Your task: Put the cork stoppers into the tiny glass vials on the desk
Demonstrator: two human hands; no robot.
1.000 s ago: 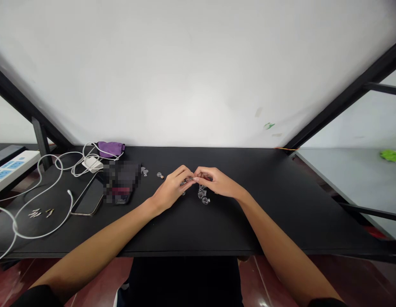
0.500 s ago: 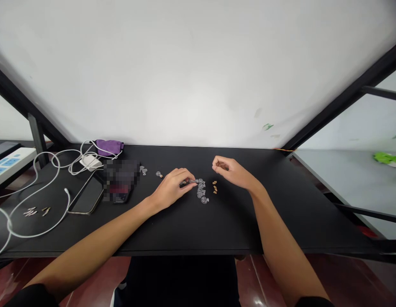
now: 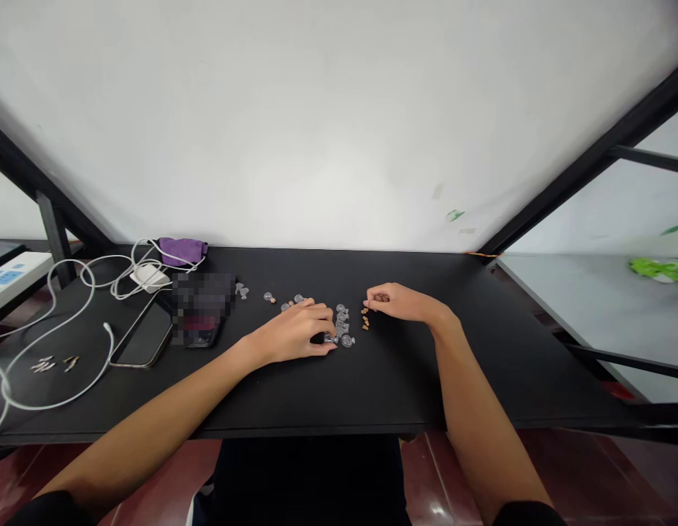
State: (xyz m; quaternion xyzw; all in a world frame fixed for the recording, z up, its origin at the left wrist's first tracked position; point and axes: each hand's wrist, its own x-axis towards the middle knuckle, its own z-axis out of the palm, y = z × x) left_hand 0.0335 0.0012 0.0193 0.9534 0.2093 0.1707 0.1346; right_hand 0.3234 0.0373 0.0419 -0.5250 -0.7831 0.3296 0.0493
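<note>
My left hand (image 3: 292,334) rests palm down on the black table (image 3: 405,380), its fingertips beside a small clear glass bulb (image 3: 347,340) in a loose cluster of clear glass pieces (image 3: 342,320). Whether it holds anything is hidden. Several more bulbs (image 3: 292,302) lie just beyond its knuckles. My right hand (image 3: 391,302) hangs with fingers curled together, just above and behind a few tiny cork stoppers (image 3: 365,318), and nothing shows in it.
To the left lie a phone (image 3: 145,334), a pixelated object (image 3: 202,307), a white charger (image 3: 149,277), white cables (image 3: 70,400), a purple pouch (image 3: 182,251), small metal pins (image 3: 54,363) and a power strip (image 3: 21,270). Black frame bars flank the table.
My left hand has set down what it held and sits lower among the bulbs, with more bulbs now beyond it. My right hand has moved left, closer to the corks.
</note>
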